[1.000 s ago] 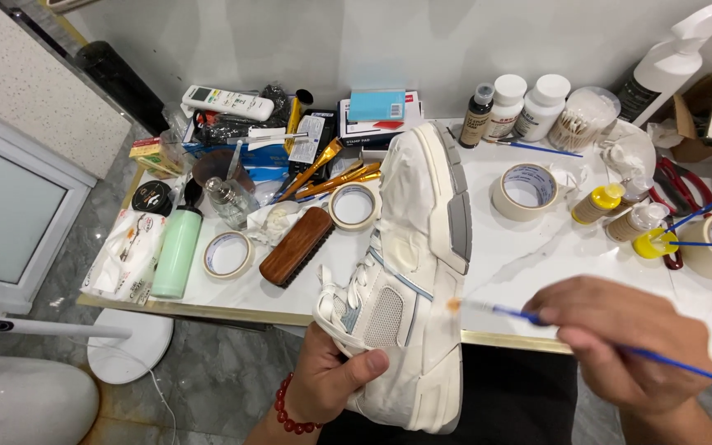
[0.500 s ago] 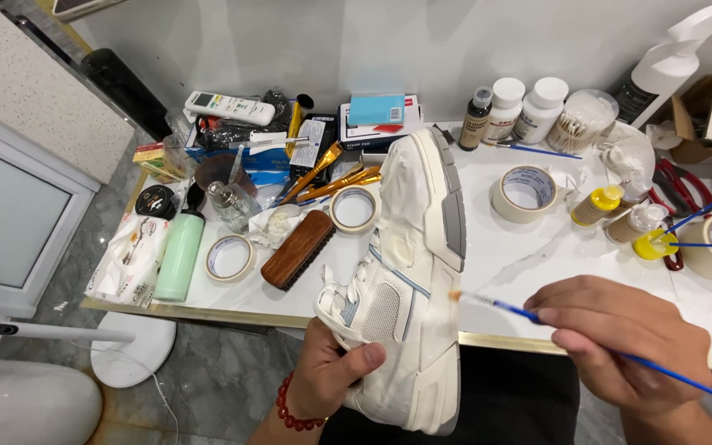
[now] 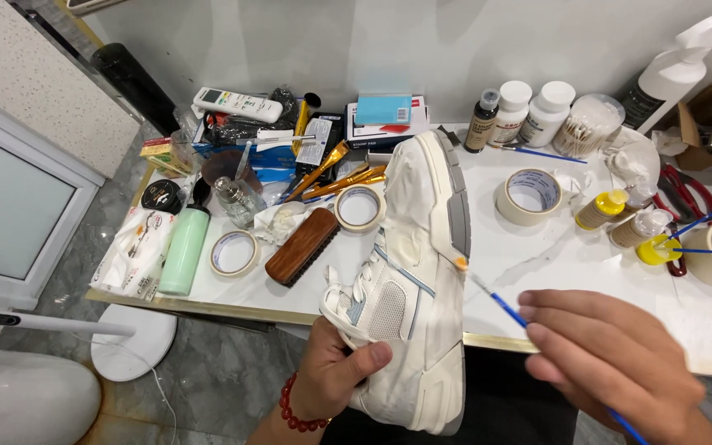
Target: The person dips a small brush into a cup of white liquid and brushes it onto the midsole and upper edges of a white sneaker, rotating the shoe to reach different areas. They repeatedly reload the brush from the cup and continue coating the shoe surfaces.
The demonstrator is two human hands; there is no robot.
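Observation:
My left hand [image 3: 338, 375], with a red bead bracelet on the wrist, grips a white sneaker [image 3: 409, 272] by its ankle collar, the toe pointing away and the sole turned to the right. My right hand [image 3: 611, 358] holds a thin blue-handled paintbrush [image 3: 500, 303]. The brush tip touches the sneaker's midsole edge, just below a grey strip on the sole.
The white worktable [image 3: 529, 255] carries tape rolls [image 3: 528, 196], a wooden brush [image 3: 301, 246], a green bottle [image 3: 184, 250], small paint bottles [image 3: 601, 209], white jars [image 3: 550, 112], cotton swabs and a remote. A yellow cup with brushes [image 3: 658, 250] stands at right. A white pot [image 3: 26, 400] sits on the floor at left.
The brush tip has slid up along the sneaker's midsole edge, and my right hand has followed toward the shoe. The left hand keeps the same hold.

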